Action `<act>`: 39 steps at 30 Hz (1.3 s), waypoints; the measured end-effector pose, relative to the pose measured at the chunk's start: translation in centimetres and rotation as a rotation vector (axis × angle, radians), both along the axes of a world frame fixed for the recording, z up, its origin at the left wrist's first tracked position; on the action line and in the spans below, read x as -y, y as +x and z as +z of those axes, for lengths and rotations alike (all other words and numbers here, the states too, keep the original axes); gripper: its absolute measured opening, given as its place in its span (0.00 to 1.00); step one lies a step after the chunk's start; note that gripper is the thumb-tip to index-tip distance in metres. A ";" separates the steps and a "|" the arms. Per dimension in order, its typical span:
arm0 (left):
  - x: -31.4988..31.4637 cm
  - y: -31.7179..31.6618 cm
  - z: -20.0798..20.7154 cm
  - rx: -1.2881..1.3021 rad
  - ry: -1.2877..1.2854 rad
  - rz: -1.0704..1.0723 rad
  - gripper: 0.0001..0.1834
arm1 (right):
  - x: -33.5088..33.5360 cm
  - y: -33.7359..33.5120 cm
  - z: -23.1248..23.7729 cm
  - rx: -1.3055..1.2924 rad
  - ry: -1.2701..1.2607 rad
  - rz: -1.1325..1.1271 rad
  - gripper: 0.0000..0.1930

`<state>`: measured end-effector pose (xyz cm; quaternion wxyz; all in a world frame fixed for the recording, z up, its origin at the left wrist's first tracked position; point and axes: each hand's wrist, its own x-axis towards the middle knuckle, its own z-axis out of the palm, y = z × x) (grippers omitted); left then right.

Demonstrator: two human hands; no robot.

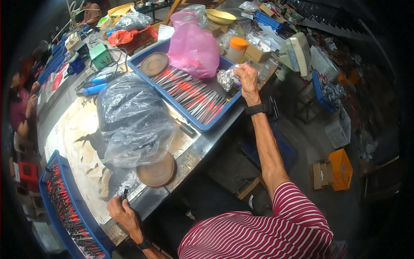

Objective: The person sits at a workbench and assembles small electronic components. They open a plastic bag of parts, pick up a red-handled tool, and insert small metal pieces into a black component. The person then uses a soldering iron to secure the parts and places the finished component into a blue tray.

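Note:
My left hand (123, 214) is closed at the table's near edge, with a small black object (125, 194) sticking up from its fingers; its kind is too small to tell. Out to the right, my right hand (247, 80) pinches a crinkled, shiny silvery wrap (227, 79) over the right end of a large blue tray (204, 127). Many slim red, black and silver pieces (189, 93) lie side by side in that tray. A pink plastic bag (194, 45) and a round brown disc (154, 64) also rest in it.
A transparent bag of dark contents (133, 118) covers the table's middle, beside another brown disc (156, 169). A narrow blue tray of red-black pieces (69, 211) stands at left. Behind are a green box (100, 56) and an orange-lidded jar (236, 48). A yellow crate (340, 169) sits on the floor.

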<state>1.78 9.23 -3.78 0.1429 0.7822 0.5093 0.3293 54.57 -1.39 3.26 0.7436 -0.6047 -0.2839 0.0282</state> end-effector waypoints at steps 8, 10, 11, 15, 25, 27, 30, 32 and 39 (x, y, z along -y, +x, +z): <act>0.3 0.3 0.4 -0.077 -0.015 0.045 0.10 | 2.6 -3.0 3.8 -0.107 0.453 0.270 0.07; 0.3 0.4 0.3 -0.051 -0.009 0.069 0.09 | 3.7 -4.5 4.7 -0.150 0.503 0.359 0.09; 0.3 0.4 0.4 -0.060 -0.017 0.067 0.09 | 4.1 -5.4 5.0 -0.136 0.503 0.368 0.09; 0.2 0.3 0.5 -0.109 0.019 0.059 0.10 | 5.7 -9.8 5.6 -0.203 0.500 0.460 0.08; -0.1 0.2 0.2 -0.230 0.066 0.137 0.11 | 8.2 -20.3 2.6 -0.428 0.342 0.588 0.09; -0.4 0.2 0.1 -0.264 0.035 0.170 0.11 | 8.3 -21.8 1.7 -0.496 0.322 0.671 0.09; -0.7 -0.1 -0.2 -0.297 0.034 0.160 0.14 | 7.9 -23.6 0.0 -0.526 0.257 0.773 0.08; -0.9 -0.2 -0.5 -0.305 0.070 0.136 0.16 | 7.4 -24.5 -1.0 -0.478 0.175 0.736 0.08; -0.3 0.0 -0.5 -0.191 0.084 0.105 0.23 | 5.1 -24.6 -2.7 -0.315 -0.004 0.608 0.09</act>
